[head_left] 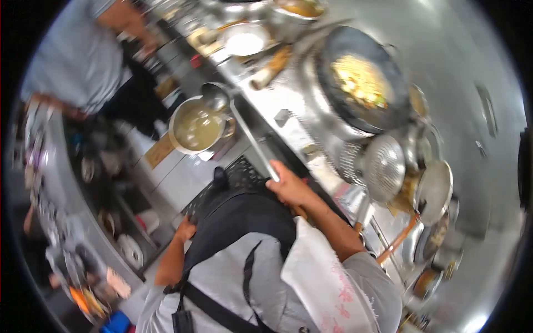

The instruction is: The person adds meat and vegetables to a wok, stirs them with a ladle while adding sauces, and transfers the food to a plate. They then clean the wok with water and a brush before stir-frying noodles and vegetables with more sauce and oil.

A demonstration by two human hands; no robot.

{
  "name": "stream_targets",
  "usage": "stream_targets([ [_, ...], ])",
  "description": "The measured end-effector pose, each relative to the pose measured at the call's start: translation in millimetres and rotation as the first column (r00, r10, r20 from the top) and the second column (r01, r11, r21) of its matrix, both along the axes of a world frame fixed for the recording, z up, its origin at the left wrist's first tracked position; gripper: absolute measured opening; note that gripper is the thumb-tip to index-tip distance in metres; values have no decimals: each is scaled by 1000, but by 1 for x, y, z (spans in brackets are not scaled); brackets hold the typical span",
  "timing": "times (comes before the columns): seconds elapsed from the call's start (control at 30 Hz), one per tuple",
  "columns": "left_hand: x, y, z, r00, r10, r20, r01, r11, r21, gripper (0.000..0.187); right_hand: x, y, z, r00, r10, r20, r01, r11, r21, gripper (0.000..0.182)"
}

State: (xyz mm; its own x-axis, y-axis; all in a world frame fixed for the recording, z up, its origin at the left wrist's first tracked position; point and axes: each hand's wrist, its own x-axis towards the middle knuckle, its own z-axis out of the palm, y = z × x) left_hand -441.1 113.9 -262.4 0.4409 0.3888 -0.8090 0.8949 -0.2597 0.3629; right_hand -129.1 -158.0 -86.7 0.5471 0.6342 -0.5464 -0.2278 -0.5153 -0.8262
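Observation:
My right hand (288, 183) is wrapped round the long metal handle of a ladle (252, 139). The ladle's round bowl hangs over the rim of a pot (173, 133) that holds cloudy, yellowish liquid. My left hand (186, 228) is low by my left side, next to the dark apron; its fingers look curled but are too small and blurred to read. On the stove to the right, a black wok (338, 105) holds yellow-white food (361, 80) with some green and brown bits.
Strainers (384, 166) and a pan (435, 191) with a wooden handle lie right of my right arm. Another person (78, 55) stands at the upper left. A curved metal counter (83, 205) with shelves runs along the left. A bright bowl (244, 40) sits at the top.

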Motion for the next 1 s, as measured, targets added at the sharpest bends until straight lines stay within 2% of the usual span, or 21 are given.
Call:
stream_targets([
  [0.07,-22,-6,-9,998,-34,-60,41,992,121,78,16,31,-17,993,111,-26,-114,985,-127,62],
  [0.1,-28,-7,-5,997,8,-78,2,992,130,78,21,47,-27,988,151,-10,-151,973,-173,60],
  [0.17,-38,-9,2,988,91,-126,-87,996,32,83,30,76,-42,968,245,53,-221,935,-276,58],
  [0.2,-44,-10,7,985,112,-134,-108,993,37,83,34,89,-60,954,282,102,-240,921,-306,59],
  [0.23,-49,-11,8,989,113,-94,-109,993,42,85,37,99,-77,949,299,96,-259,917,-303,59],
  [0.3,-58,-13,1,988,134,-72,-132,991,30,92,45,117,-99,857,451,251,-311,839,-446,57],
  [0.33,-63,-16,1,986,148,-76,-147,989,30,92,49,129,-99,851,464,247,-326,834,-446,57],
  [0.4,-69,-20,2,978,208,11,-209,978,18,96,53,152,-93,831,535,152,-368,734,-570,56],
  [0.43,-70,-22,2,976,217,7,-217,976,19,96,52,156,-122,732,612,300,-365,724,-585,50],
  [0.47,-70,-23,3,973,229,3,-229,973,27,98,51,164,-124,728,617,299,-372,722,-584,50],
  [0.5,-69,-24,3,970,241,-1,-241,970,35,100,48,173,-126,883,449,140,-342,817,-464,40],
  [0.53,-66,-24,7,969,247,-3,-247,968,35,100,47,177,-133,962,266,-56,-269,896,-353,30],
  [0.57,-63,-23,10,962,256,-91,-254,967,31,101,48,177,-139,960,273,-58,-275,894,-353,30],
  [0.6,-60,-22,14,948,261,-180,-261,965,26,102,50,176,-145,915,91,-393,-182,963,-198,21],
  [0.63,-61,-20,14,946,267,-182,-267,963,26,102,53,174,-152,718,-43,-695,-27,996,-89,15],
  [0.67,-61,-18,13,947,241,-210,-239,970,38,103,50,170,-148,718,-39,-695,-33,995,-90,15],
  [0.73,-60,-16,9,946,222,-237,-218,975,44,104,39,149,-138,483,-148,-863,194,979,-60,12],
  [0.77,-61,-15,8,954,203,-223,-197,979,49,103,37,140,-137,483,-149,-863,188,980,-64,12],
  [0.83,-54,-14,15,956,187,-227,-178,982,59,99,35,123,-133,378,-92,-921,259,966,10,9],
  [0.93,-43,-8,19,967,149,-208,-150,989,11,90,29,104,-105,431,-110,-896,269,963,11,12],
  [1.0,-36,-2,16,972,107,-210,-111,994,-8,85,27,91,-95,391,-86,-916,292,956,35,15],
])
